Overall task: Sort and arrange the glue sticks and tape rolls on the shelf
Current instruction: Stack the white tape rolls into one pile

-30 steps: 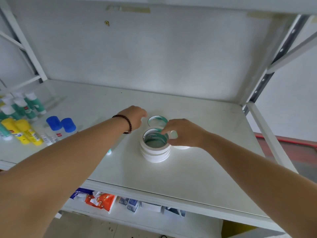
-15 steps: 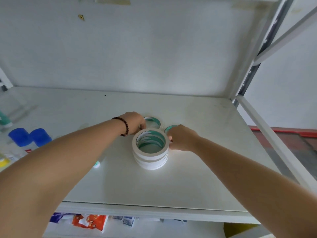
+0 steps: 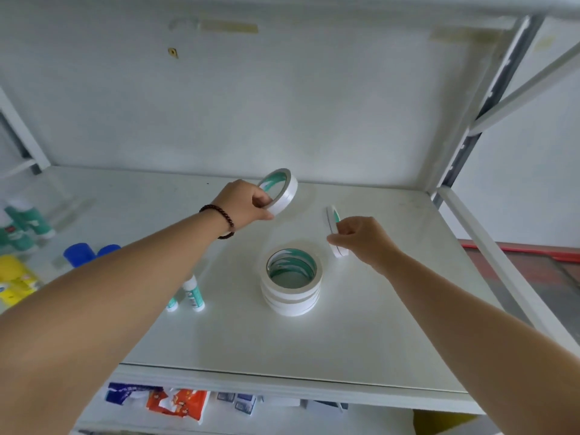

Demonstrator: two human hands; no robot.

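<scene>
A stack of white tape rolls (image 3: 292, 277) with green cores stands in the middle of the white shelf (image 3: 361, 340). My left hand (image 3: 243, 204) holds a white tape roll (image 3: 282, 191) tilted above the shelf, behind the stack. My right hand (image 3: 361, 238) pinches another white tape roll (image 3: 333, 226) held on edge, just right of the stack. Two small green-and-white glue sticks (image 3: 191, 293) stand left of the stack, beside my left forearm. More glue sticks are at the far left: green ones (image 3: 28, 222), blue-capped ones (image 3: 80, 254) and yellow ones (image 3: 14, 279).
The shelf's back wall (image 3: 282, 105) is close behind the lifted rolls. A metal upright and rail (image 3: 470, 221) bound the right side. Packets (image 3: 175, 401) lie on the lower shelf.
Both hands have lifted a tape roll off the shelf from behind the stack. The left one rose and tilted; the right one turned on edge. The camera view has shifted left again.
</scene>
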